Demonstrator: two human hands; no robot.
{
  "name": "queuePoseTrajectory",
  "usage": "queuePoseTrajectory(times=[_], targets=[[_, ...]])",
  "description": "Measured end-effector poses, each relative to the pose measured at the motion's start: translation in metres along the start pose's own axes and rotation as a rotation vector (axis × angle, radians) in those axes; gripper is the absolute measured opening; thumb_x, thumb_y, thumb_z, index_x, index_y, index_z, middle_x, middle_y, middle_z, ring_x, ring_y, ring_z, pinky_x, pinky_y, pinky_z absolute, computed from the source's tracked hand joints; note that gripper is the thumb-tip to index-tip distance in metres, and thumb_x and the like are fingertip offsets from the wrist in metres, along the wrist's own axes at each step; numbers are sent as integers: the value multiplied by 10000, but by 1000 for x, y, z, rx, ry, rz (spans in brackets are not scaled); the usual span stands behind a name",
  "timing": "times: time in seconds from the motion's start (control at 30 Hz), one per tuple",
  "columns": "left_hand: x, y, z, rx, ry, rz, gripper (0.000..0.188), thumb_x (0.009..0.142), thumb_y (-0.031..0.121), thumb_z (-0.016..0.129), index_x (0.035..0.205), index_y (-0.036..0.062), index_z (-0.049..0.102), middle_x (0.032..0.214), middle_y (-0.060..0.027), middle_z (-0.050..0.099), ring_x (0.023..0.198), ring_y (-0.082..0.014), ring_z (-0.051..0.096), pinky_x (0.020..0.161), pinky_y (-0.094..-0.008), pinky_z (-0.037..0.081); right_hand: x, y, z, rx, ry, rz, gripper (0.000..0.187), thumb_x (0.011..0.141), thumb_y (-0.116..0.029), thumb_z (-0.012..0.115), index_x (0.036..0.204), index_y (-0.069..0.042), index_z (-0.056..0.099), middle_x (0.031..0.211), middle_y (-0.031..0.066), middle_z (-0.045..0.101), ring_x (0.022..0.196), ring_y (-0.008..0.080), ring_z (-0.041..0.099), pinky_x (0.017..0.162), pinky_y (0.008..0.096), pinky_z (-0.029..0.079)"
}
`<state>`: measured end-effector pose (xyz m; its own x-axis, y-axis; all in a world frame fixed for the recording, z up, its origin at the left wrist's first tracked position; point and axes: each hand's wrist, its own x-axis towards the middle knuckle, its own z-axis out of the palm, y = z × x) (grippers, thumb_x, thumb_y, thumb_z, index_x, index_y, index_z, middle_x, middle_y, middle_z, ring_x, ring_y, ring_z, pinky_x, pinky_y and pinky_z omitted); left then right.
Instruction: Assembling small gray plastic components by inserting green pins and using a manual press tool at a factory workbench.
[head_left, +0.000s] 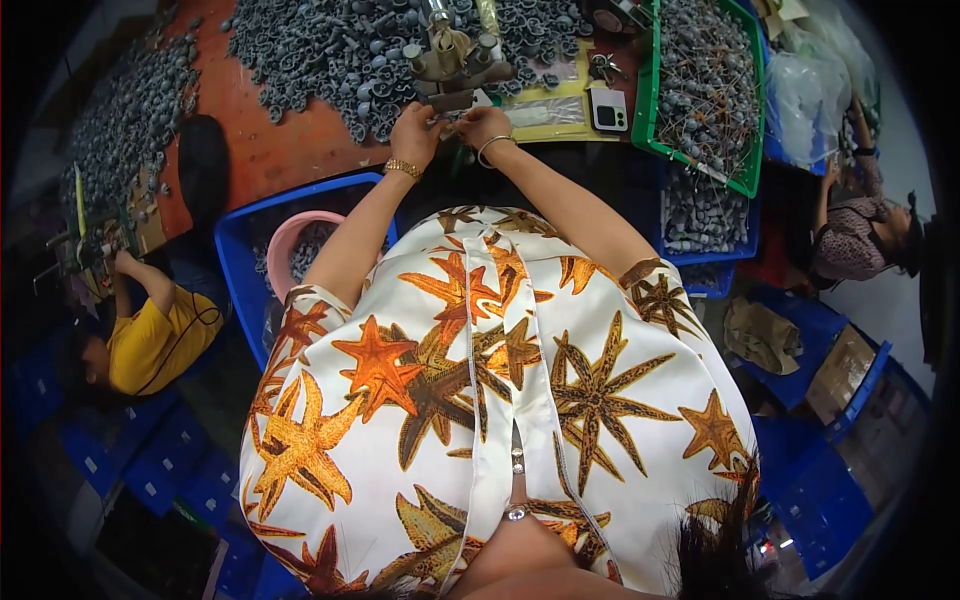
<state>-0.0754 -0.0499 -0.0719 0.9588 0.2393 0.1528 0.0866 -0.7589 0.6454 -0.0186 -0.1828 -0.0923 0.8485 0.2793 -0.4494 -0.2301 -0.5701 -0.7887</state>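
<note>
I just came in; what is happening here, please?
The person's left hand and right hand are close together at the front of a metal fixture; what they hold is too small to tell. A heap of grey parts lies behind it on the orange table. To the right are a phone and a green crate. Someone in a yellow shirt is at the left.

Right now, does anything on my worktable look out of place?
Possibly one thing: the pale-and-black rectangular phone just left of the green plastic bin, seemingly a personal item, looks odd near heaped small grey rounded parts.
</note>
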Motion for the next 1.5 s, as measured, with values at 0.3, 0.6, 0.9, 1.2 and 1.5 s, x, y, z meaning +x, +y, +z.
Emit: queuePoseTrajectory(times=[0.3, 0.6, 0.9, 1.2, 1.5], targets=[[-13, 3, 9, 104, 96, 36, 82, 664, 119, 624, 745, 104, 617, 738, -81, 532, 696, -280, 538, 598, -391, 424, 51, -67, -102, 751, -66, -166, 193, 769, -172, 620, 904, -35, 613, 813, 51, 619, 732, 144, 592, 629, 284, 479], [-13, 6, 9, 137, 108, -40, 117, 699, 173, 636, 795, 118, 673, 726, -84, 541, 671, -259, 554, 592, -347, 443, -69, -115, -126, 227, 29, -818, 185, 739, -138, 650, 871, -34, 572, 843, 51, 589, 785, 170, 564, 724, 293, 450], [-5, 13, -16, 169, -17, -13, 199, 737, 200, 614, 759, 2, 620, 817, -147, 593, 735, -311, 573, 616, -377, 452, -104, -94, -152, -156, -41, -1247, 248, 634, -63, 697, 852, -40, 583, 885, 91, 594, 879, 238, 572, 817, 322, 444], [-33, 18, -108, -1013, -547, -697, 195, 859, 158, 497, 893, -7, 595, 708, -1, 559, 557, -62, 459, 501, -180, 365, 30, 26, -277, -176, 525, -153, 328, 776, -225, 617, 1034, -26, 582, 935, 86, 628, 814, 162, 609, 690, 265, 482], [24, -50, -258, 815, 475, 180, 279, 751, 162, 580, 992, 21, 573, 963, -175, 582, 902, -325, 542, 785, -383, 426, 85, 46, -347, -868, 474, -17, 474, 732, -98, 531, 1191, -8, 451, 1196, 201, 467, 1112, 323, 442, 938, 380, 363]])
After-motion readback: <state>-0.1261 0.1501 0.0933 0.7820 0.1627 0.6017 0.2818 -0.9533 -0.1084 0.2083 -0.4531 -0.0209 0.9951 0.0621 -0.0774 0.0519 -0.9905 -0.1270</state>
